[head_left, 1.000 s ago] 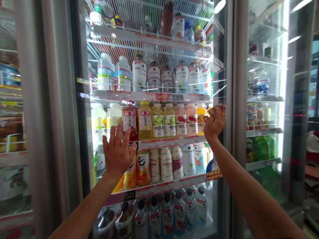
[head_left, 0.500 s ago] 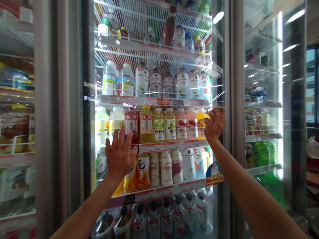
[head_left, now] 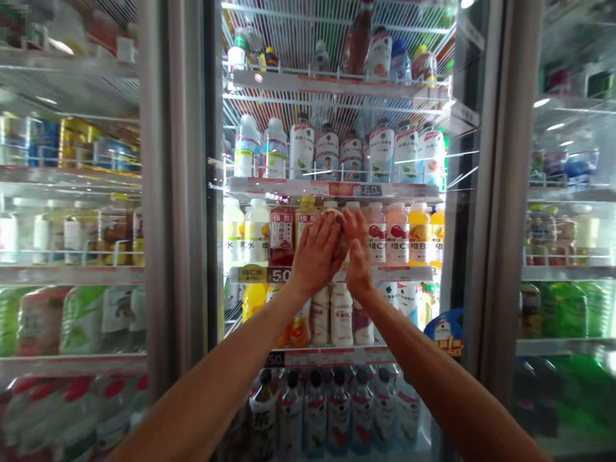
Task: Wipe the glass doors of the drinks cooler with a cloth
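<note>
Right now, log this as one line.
left hand: raised | right hand: raised, close beside it | anything held: unclear | beyond, left: red-labelled dark-red bottle | beyond, right: white-capped pink bottles

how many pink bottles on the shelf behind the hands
2: one pink bottle right of the right hand, and a second pink bottle beside it, left of an orange bottle. Others may be hidden behind them or that hand.

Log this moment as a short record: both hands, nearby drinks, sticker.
Left hand: raised, fingers extended
Right hand: raised beside it, fingers upward
Between hands: crumpled brownish item, mostly hidden, identity unclear
Left: dark red bottle, red-and-white label
Right: pink bottle, white cap
Bottom row: plastic bottles with black caps
Lower right: rounded blue sticker
</note>
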Demonstrator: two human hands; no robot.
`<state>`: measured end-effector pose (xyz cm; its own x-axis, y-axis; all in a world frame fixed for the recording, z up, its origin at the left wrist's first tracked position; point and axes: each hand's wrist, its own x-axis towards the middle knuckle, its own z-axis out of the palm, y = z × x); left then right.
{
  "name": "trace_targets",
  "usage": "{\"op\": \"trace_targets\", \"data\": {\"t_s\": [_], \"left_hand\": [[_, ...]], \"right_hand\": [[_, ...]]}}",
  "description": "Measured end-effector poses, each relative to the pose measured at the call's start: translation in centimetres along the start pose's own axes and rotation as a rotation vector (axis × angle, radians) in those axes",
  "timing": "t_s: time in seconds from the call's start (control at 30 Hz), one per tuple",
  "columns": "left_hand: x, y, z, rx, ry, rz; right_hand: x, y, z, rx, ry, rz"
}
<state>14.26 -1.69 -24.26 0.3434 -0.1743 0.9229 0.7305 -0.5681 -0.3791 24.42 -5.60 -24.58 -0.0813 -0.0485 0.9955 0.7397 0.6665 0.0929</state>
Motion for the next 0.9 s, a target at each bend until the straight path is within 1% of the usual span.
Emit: {"op": "trace_targets", "data": {"t_s": [0.03, 0.1, 0.13, 0.2, 0.23, 0.3, 0.33, 0.37, 0.4, 0.43, 0.5, 0.57, 0.63, 0.67, 0.7, 0.73, 0.77, 0.8, 0.83, 0.9], "left_hand": [[0.4, 0.1, 0.3, 0.028, -0.006, -0.003], [0.5, -0.6, 0.1, 0.066, -0.006, 0.023], [0.4, -1.4, -0.3, 0.077, -0.009, 0.042], [-0.3, -4.1, -1.8, 0.090, -0.007, 0.046], [-0.6, -5.7, -2.7, 0.098, 0.015, 0.013], [-1.1, -8.8, -4.4, 0.123, 0.093, -0.120], [-1.1, -9.9, -5.0, 0.136, 0.125, -0.188], [-1.0, -10.6, -5.3, 0.150, 0.148, -0.244], [-0.8, -10.7, -5.4, 0.162, 0.153, -0.282], [-0.5, -10.3, -5.1, 0.168, 0.142, -0.298], [-0.1, -8.0, -4.0, 0.162, 0.100, -0.281], [-0.3, -4.7, -2.5, 0.134, 0.058, -0.201], [-1.4, -2.0, -1.3, 0.107, 0.010, -0.064], [-2.2, -1.2, -1.1, 0.100, -0.009, -0.001], [-3.0, -1.1, -1.1, 0.097, -0.024, 0.044], [-3.8, -1.5, -1.5, 0.100, -0.035, 0.061], [-4.5, -2.5, -2.0, 0.109, -0.040, 0.046], [-5.0, -3.9, -2.8, 0.125, -0.036, -0.002], [-5.2, -5.6, -3.7, 0.151, -0.019, -0.083], [-5.0, -8.7, -5.2, 0.215, 0.053, -0.307]], "right_hand": [[0.1, 0.7, -0.7, -0.021, 0.043, 0.019], [0.5, 2.7, -2.1, -0.170, 0.106, 0.046], [0.6, 3.9, -2.7, -0.276, 0.124, 0.061], [0.6, 6.1, -3.6, -0.472, 0.119, 0.084], [0.5, 7.0, -3.9, -0.542, 0.096, 0.085], [0.2, 8.0, -4.0, -0.613, 0.057, 0.073], [0.0, 8.2, -4.0, -0.626, 0.052, 0.063], [-0.1, 8.2, -3.9, -0.631, 0.053, 0.058], [-0.2, 8.1, -3.8, -0.632, 0.058, 0.057], [-0.3, 7.9, -3.8, -0.631, 0.062, 0.059], [-0.3, 7.7, -3.7, -0.631, 0.064, 0.058], [-0.2, 7.7, -3.8, -0.632, 0.065, 0.055], [-0.3, 7.8, -3.9, -0.634, 0.065, 0.046], [-0.3, 8.0, -3.9, -0.633, 0.062, 0.039], [-0.4, 8.1, -4.0, -0.632, 0.060, 0.034], [-0.5, 8.1, -4.0, -0.629, 0.057, 0.031], [-0.7, 8.2, -4.1, -0.625, 0.055, 0.030], [-0.8, 8.2, -4.1, -0.621, 0.054, 0.032], [-0.9, 8.2, -4.1, -0.618, 0.056, 0.036], [-1.2, 8.1, -4.0, -0.617, 0.061, 0.041]]}}
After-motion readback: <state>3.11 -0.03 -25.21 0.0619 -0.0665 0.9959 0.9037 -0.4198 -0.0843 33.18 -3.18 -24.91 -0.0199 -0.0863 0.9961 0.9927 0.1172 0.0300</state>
